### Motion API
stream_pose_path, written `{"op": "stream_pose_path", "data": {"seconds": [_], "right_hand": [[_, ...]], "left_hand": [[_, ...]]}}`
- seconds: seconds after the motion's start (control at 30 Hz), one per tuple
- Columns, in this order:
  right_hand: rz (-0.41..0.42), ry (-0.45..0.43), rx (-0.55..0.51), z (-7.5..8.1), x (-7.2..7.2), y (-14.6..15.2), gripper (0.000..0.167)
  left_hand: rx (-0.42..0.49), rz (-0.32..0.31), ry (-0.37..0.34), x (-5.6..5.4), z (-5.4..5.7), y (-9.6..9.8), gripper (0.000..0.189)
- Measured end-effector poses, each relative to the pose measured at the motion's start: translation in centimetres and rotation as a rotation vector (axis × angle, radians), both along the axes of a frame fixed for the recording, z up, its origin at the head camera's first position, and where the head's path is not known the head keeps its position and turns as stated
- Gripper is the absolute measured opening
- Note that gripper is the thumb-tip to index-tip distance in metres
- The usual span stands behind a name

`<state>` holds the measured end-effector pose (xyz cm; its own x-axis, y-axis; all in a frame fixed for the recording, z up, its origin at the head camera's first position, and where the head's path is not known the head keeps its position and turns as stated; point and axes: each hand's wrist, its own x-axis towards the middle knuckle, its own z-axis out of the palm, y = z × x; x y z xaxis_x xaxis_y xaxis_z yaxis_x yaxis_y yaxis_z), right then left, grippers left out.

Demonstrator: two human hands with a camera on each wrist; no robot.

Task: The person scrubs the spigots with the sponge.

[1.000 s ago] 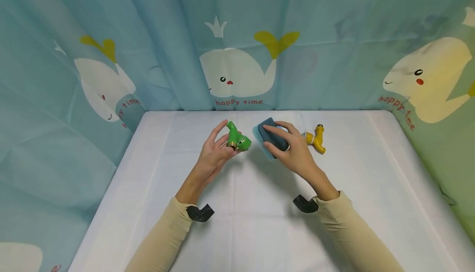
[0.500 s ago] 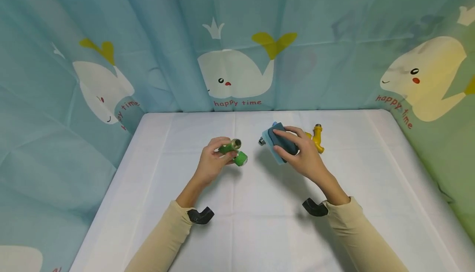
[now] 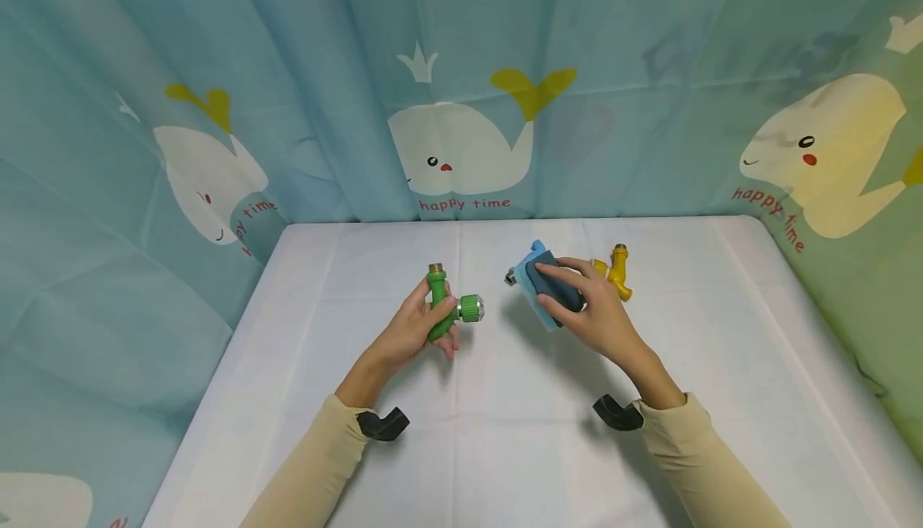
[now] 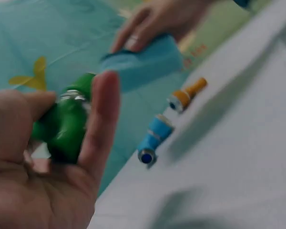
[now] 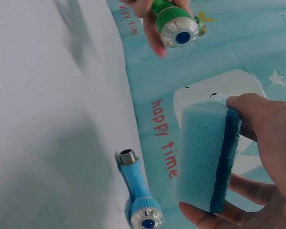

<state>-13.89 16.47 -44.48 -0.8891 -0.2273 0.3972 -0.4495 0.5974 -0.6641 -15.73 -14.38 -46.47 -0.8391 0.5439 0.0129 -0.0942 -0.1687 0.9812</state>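
My left hand (image 3: 411, 328) grips a green tap (image 3: 437, 284) above the white table. Its brass threaded end points away from me and its ridged round knob (image 3: 472, 308) faces right. To the right, my right hand (image 3: 606, 320) pinches a sponge (image 5: 205, 155) between thumb and fingers. The sponge is pale blue with a dark blue scouring layer, held up off the table. A blue tap (image 5: 136, 183) lies on the table, mostly hidden by the sponge in the head view. Beyond the right hand lies a yellow tap (image 3: 618, 273), partly covered by the fingers.
A white cloth (image 3: 505, 448) covers the table. Light blue and green curtains (image 3: 634, 151) with printed whales rise along its back and both sides. Black curved mounts (image 3: 384, 425) sit at both wrists, by the beige sleeves (image 3: 310, 464).
My left hand has turned the green tap over so its threaded end points away, and lowered it toward me. My right hand has shifted right and slightly nearer with the sponge, uncovering part of the blue tap.
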Motion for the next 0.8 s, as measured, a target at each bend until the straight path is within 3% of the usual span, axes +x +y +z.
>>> {"op": "stream_pose_path", "data": {"seconds": [0.17,0.33,0.47,0.7,0.8], "right_hand": [[-0.005,-0.008,0.003,-0.1,0.2,0.1,0.047],[-0.004,-0.019,0.014,-0.2,0.4,0.3,0.047],[-0.001,-0.023,0.012,-0.4,0.5,0.3,0.047],[0.016,0.000,0.007,-0.6,0.4,0.2,0.047],[0.026,0.007,0.003,-0.7,0.5,0.1,0.047]], "left_hand": [[0.151,-0.119,-0.117,0.3,0.2,-0.1,0.017],[0.282,-0.156,-0.236,0.7,0.6,0.1,0.045],[0.333,-0.118,-0.355,0.9,1.0,0.4,0.058],[0.422,0.027,-0.494,1.1,0.8,0.9,0.036],[0.483,0.043,-0.513,1.3,0.5,0.9,0.021]]}}
